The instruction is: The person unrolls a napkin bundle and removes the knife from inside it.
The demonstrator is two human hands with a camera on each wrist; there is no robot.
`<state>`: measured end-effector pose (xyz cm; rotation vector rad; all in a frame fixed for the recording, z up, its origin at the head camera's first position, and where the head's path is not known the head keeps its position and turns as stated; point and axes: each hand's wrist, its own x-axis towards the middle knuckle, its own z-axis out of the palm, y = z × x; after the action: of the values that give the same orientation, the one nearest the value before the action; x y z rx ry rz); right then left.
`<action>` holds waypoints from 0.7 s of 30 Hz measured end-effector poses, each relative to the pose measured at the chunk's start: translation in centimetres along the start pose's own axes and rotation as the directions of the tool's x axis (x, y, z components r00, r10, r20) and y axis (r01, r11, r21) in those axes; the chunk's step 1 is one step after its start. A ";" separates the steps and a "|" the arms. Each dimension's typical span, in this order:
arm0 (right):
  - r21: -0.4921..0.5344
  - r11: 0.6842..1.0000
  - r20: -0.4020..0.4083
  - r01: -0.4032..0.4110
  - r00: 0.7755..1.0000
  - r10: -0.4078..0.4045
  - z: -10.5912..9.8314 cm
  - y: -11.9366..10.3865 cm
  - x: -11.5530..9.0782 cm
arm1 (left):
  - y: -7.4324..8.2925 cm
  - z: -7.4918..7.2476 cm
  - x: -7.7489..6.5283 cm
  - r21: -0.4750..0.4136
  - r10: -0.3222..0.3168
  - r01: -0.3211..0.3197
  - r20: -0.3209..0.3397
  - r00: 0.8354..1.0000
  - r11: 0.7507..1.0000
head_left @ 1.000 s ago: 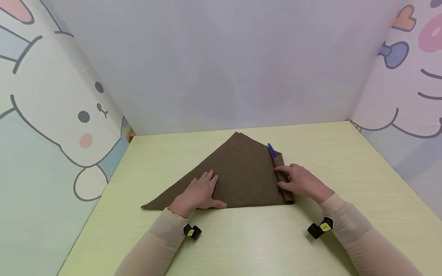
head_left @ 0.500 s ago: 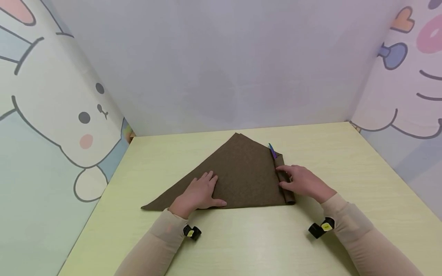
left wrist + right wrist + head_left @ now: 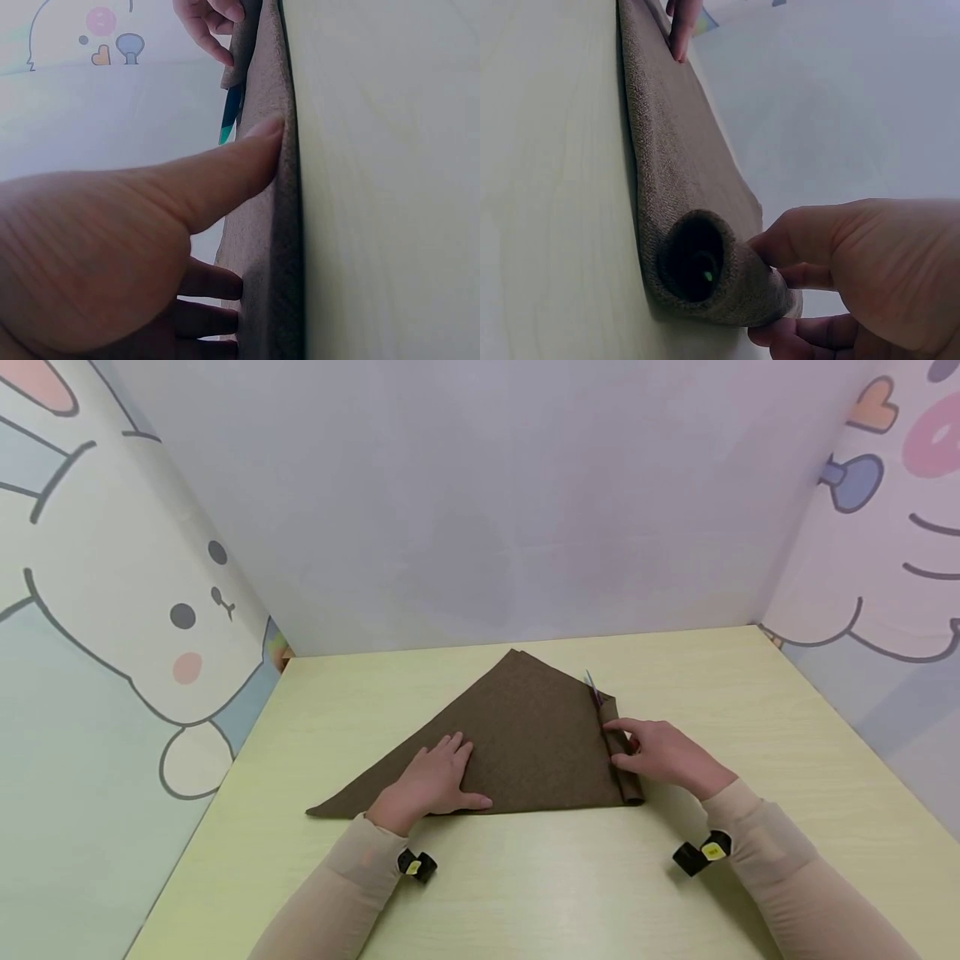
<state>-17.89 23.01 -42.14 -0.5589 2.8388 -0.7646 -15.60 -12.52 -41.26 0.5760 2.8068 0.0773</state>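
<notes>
A brown cloth (image 3: pixel 536 735), folded into a large triangle, lies on the table with its right end turned into a narrow roll (image 3: pixel 619 752). From the roll's far end pokes the slim, shiny tip of a flat, blade-like utensil (image 3: pixel 592 683); it looks dark with a teal end (image 3: pixel 231 116) in the left wrist view. The cloth hides the rest of it. My right hand (image 3: pixel 667 756) grips the roll, thumb on the near part and fingers farther up, also seen around the roll (image 3: pixel 742 285) in the right wrist view. My left hand (image 3: pixel 431 781) rests spread on the cloth's left half, thumb along the near edge.
The pale wooden table (image 3: pixel 525 885) extends around the cloth. A plain light wall (image 3: pixel 480 510) stands behind it, and cartoon-printed panels (image 3: pixel 112 610) flank both sides. Each sleeved wrist carries a small black camera (image 3: pixel 692 858).
My right hand and the roll have shifted slightly right. The utensil's tip has turned from a broad blue-purple face to a thin pale edge. My left hand stays in place.
</notes>
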 end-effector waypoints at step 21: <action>0.009 0.999 0.036 -0.037 0.999 0.037 -0.8 0.8 -0.2 | -0.1 0.2 0.1 -0.002 0.007 -0.007 -0.017 1.000 1.000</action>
<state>-18.18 24.07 -41.89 -0.5116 2.8033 -0.7532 -15.66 -12.53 -41.48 0.5871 2.8205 0.0873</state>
